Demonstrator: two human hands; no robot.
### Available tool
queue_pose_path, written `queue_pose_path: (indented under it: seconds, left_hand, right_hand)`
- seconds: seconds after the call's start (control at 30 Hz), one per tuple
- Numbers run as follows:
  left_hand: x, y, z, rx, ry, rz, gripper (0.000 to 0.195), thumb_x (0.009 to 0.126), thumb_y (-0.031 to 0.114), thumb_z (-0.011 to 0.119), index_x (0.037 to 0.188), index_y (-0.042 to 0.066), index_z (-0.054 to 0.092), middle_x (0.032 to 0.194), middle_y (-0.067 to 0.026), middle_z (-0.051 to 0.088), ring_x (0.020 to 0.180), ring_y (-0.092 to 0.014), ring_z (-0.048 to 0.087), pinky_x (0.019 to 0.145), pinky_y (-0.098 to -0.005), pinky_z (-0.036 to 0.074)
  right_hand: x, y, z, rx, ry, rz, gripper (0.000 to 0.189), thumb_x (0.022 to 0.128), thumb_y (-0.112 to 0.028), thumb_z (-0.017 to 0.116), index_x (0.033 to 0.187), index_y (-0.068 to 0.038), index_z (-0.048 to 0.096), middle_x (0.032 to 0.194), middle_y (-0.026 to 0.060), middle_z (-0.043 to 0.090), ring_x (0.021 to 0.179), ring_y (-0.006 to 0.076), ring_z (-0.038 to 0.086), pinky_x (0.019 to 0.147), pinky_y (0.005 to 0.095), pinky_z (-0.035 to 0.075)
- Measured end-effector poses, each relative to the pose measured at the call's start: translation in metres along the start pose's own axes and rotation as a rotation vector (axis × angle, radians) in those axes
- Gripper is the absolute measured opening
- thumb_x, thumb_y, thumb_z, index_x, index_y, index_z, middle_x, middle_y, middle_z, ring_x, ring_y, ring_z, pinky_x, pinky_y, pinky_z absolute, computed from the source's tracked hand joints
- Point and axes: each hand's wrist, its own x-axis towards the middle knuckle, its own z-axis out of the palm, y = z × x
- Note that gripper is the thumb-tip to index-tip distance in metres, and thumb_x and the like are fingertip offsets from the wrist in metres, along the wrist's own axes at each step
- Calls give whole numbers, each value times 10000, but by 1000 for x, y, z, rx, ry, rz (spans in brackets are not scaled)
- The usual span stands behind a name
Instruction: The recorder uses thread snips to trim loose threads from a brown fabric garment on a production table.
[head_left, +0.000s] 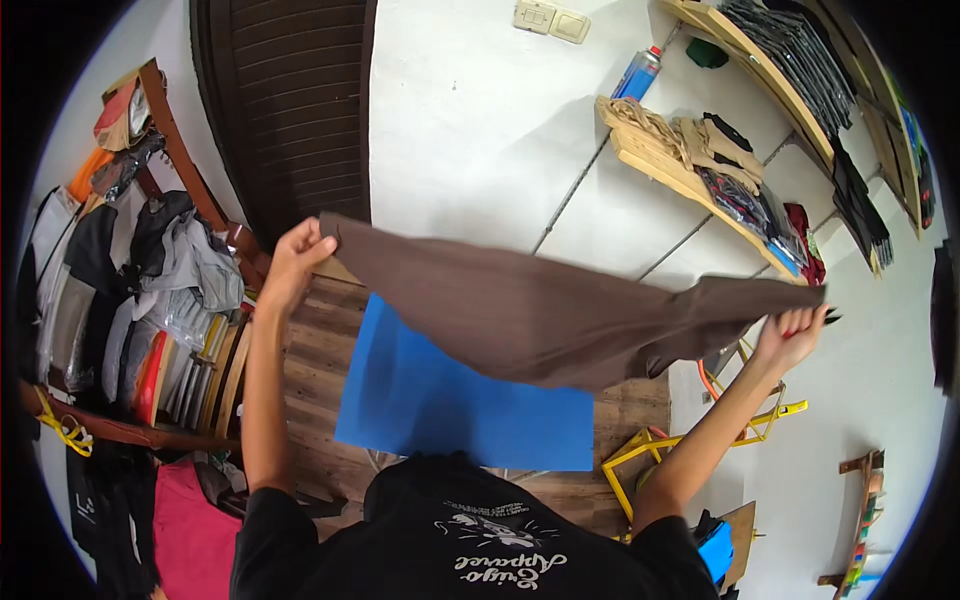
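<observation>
A dark brown cloth (517, 300) hangs stretched in the air between my two hands. Its left corner is pinched by my left hand (298, 259), raised near the dark slatted door. On the other side my right hand (791, 337) grips the right end in a fist, with small dark tips sticking out beyond the fingers. The middle of the cloth sags and its right part is creased. Below it stands a blue-topped table (465, 420), partly covered from view by the cloth.
Wooden wall shelves (675, 176) hold gloves, packets and a blue spray can (637, 73). At left, a rack (161, 360) is packed with bagged garments. A yellow metal frame (637, 457) stands right of the table. Pink cloth (191, 532) hangs at lower left.
</observation>
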Motion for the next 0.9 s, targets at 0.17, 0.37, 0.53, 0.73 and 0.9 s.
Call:
queue_pose_path:
  seconds: [0.17, 0.37, 0.53, 0.73, 0.9]
  left_hand:
    - [-66, -44, 64, -384, 233, -162, 156, 908, 162, 652, 1031, 80, 601, 826, 66, 524, 783, -12, 485, 725, -167, 377]
    - [-98, -74, 139, -530, 56, -356, 151, 940, 141, 587, 1057, 47, 598, 918, 35, 584, 871, -46, 533, 829, -189, 398]
    - [-111, -61, 161, -426, -17, -287, 76, 953, 150, 551, 989, 84, 539, 891, 57, 476, 842, -39, 439, 799, -173, 337]
    - [-118, -13, 189, -287, -218, -175, 54, 961, 117, 529, 972, 73, 499, 844, 60, 402, 780, -30, 365, 702, -180, 303]
    - [-118, -12, 201, -258, -260, -119, 66, 961, 75, 522, 1006, 42, 487, 824, 43, 451, 744, -35, 404, 661, -197, 344]
  right_hand:
    - [-193, 111, -53, -185, 451, 385, 483, 974, -306, 533, 559, -231, 297, 432, -76, 263, 350, 55, 218, 319, 227, 171]
    - [-428, 209, -165, -1106, -90, 1139, 230, 897, -271, 645, 776, -76, 620, 540, -53, 442, 455, 58, 408, 406, 244, 308]
    - [-374, 177, -117, -1166, -123, 934, 283, 883, -233, 672, 1049, -5, 676, 649, -58, 519, 549, 34, 437, 490, 228, 360]
    - [-292, 163, 15, -797, -271, 834, 288, 932, -250, 622, 1101, -22, 671, 606, -50, 526, 504, 12, 419, 455, 198, 304]
    - [-290, 173, 44, -697, -398, 962, 234, 904, -218, 660, 1029, -22, 678, 639, -38, 553, 528, 12, 438, 462, 204, 320]
